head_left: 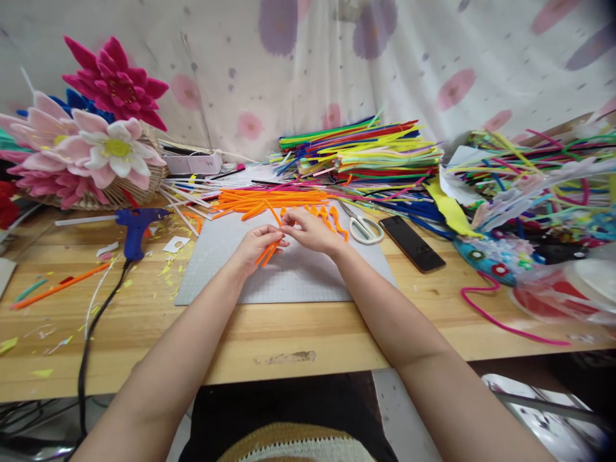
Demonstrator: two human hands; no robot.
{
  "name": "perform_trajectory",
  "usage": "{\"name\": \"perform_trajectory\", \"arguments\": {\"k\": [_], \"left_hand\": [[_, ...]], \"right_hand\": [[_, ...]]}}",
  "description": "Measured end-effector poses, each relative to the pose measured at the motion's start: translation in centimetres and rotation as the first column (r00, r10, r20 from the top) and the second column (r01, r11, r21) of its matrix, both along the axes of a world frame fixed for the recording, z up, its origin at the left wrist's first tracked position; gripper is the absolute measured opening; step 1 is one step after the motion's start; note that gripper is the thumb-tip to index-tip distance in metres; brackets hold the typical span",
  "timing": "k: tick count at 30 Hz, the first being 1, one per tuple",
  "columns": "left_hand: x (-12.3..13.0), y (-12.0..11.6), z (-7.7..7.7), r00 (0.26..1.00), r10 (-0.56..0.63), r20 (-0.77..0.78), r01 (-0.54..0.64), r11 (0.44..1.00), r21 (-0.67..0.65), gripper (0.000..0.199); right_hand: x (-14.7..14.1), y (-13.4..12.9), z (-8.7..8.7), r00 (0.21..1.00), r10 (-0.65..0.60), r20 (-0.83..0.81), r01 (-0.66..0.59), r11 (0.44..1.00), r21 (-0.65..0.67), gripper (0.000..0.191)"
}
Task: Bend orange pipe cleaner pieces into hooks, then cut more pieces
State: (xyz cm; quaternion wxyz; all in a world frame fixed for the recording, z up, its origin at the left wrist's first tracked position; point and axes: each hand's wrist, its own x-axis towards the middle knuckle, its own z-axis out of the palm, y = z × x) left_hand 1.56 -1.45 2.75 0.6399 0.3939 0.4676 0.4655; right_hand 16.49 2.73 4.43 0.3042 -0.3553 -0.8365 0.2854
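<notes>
Over the grey cutting mat, my left hand is closed on a few orange pipe cleaners, whose ends stick out below the fingers. My right hand meets it, fingers pinched on the upper part of the same orange strands. One strand end points up between the hands. Just behind lies a pile of straight orange pipe cleaners across the mat's far edge. Wavy, bent orange pieces rest beyond my right hand, partly hidden by it. Scissors with pale handles lie to the right.
A blue glue gun with a black cord lies at left, among scraps. Fluffy flowers stand behind it. Bundles of coloured pipe cleaners fill the back. At right are a phone, a pink strand and a clear-wrapped tub.
</notes>
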Motion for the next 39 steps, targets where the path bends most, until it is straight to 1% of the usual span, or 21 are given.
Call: {"name": "perform_trajectory", "arguments": {"k": [2, 4, 5, 7, 9, 11, 12, 13, 14, 15, 16, 17, 19, 20, 21, 22, 26, 29, 33, 37, 39], "left_hand": [[0.3, -0.1, -0.3, 0.985, 0.075, -0.154, -0.052, 0.988, 0.147, 0.009], [0.5, -0.3, -0.6, 0.908, 0.204, -0.366, -0.071, 0.936, 0.344, 0.009], [0.6, -0.4, -0.7, 0.836, 0.280, -0.473, -0.054, 0.898, 0.437, 0.009], [0.8, -0.6, -0.9, 0.650, 0.412, -0.638, 0.030, 0.825, 0.564, 0.009], [0.9, -0.8, -1.1, 0.464, 0.487, -0.740, 0.124, 0.792, 0.598, 0.009], [1.0, -0.8, -1.3, 0.318, 0.517, -0.795, 0.187, 0.788, 0.587, 0.012], [1.1, -0.7, -1.4, 0.273, 0.524, -0.807, 0.198, 0.790, 0.580, 0.014], [1.1, -0.7, -1.5, 0.258, 0.528, -0.809, 0.193, 0.792, 0.579, 0.017], [1.0, -0.5, -1.6, 0.274, 0.527, -0.805, 0.171, 0.797, 0.580, 0.018], [0.9, -0.4, -1.8, 0.321, 0.519, -0.792, 0.132, 0.804, 0.580, 0.019], [0.9, -0.2, -2.0, 0.398, 0.499, -0.770, 0.084, 0.816, 0.572, 0.019], [0.7, 0.0, -2.2, 0.499, 0.468, -0.730, 0.034, 0.831, 0.556, 0.019], [0.5, 0.5, -2.6, 0.713, 0.384, -0.587, -0.052, 0.864, 0.502, 0.020], [0.4, 0.7, -2.8, 0.792, 0.349, -0.500, -0.088, 0.877, 0.472, 0.020], [0.3, 0.9, -2.9, 0.845, 0.329, -0.421, -0.125, 0.887, 0.444, 0.021], [0.3, 1.0, -3.0, 0.874, 0.331, -0.356, -0.167, 0.893, 0.419, 0.022], [0.4, 1.0, -2.7, 0.882, 0.438, -0.172, -0.364, 0.866, 0.342, 0.021], [0.7, 0.9, -2.3, 0.878, 0.477, -0.031, -0.456, 0.856, 0.245, 0.019], [1.1, 0.8, -1.9, 0.875, 0.463, 0.143, -0.471, 0.881, 0.032, 0.015], [1.3, 0.9, -1.7, 0.811, 0.464, 0.356, -0.438, 0.885, -0.154, 0.003], [1.3, 1.1, -1.5, 0.778, 0.462, 0.427, -0.412, 0.887, -0.207, 0.009]], "right_hand": [[-0.2, -0.2, 0.2, 0.996, -0.061, 0.071, 0.062, 0.998, -0.007, 0.011], [-0.5, -0.4, 0.1, 0.985, -0.118, 0.129, 0.123, 0.992, -0.028, 0.009], [-0.7, -0.5, 0.1, 0.977, -0.147, 0.154, 0.155, 0.987, -0.041, 0.008], [-1.0, -0.6, -0.2, 0.958, -0.203, 0.201, 0.218, 0.974, -0.060, 0.008], [-1.3, -0.6, -0.5, 0.936, -0.261, 0.237, 0.280, 0.959, -0.049, 0.009], [-1.4, -0.6, -0.8, 0.918, -0.309, 0.249, 0.325, 0.946, -0.025, 0.010], [-1.5, -0.5, -0.9, 0.914, -0.325, 0.243, 0.338, 0.941, -0.014, 0.010], [-1.5, -0.5, -1.0, 0.913, -0.336, 0.231, 0.346, 0.938, -0.007, 0.010], [-1.5, -0.4, -1.0, 0.915, -0.342, 0.214, 0.350, 0.937, -0.002, 0.010], [-1.4, -0.4, -1.1, 0.920, -0.341, 0.192, 0.348, 0.938, 0.000, 0.010], [-1.4, -0.3, -1.1, 0.928, -0.335, 0.166, 0.340, 0.941, -0.003, 0.010], [-1.4, -0.2, -1.1, 0.936, -0.324, 0.138, 0.329, 0.944, -0.013, 0.010], [-1.4, -0.2, -1.3, 0.949, -0.305, 0.075, 0.309, 0.950, -0.049, 0.010], [-1.5, -0.1, -1.4, 0.954, -0.296, 0.040, 0.298, 0.952, -0.069, 0.010], [-1.6, -0.1, -1.6, 0.956, -0.293, -0.002, 0.291, 0.952, -0.090, 0.010], [-1.7, -0.2, -1.8, 0.954, -0.296, -0.051, 0.290, 0.951, -0.108, 0.010], [-2.5, -0.6, -2.9, 0.919, -0.321, -0.229, 0.289, 0.943, -0.165, 0.007], [-2.9, -1.2, -3.4, 0.911, -0.333, -0.244, 0.301, 0.940, -0.161, 0.011], [-3.5, -1.9, -4.0, 0.877, -0.359, -0.318, 0.325, 0.933, -0.156, 0.013], [-4.6, -1.5, -4.9, 0.826, -0.357, -0.435, 0.208, 0.912, -0.354, 0.011], [-5.0, -1.2, -5.2, 0.816, -0.365, -0.448, 0.160, 0.888, -0.432, 0.011]]}}
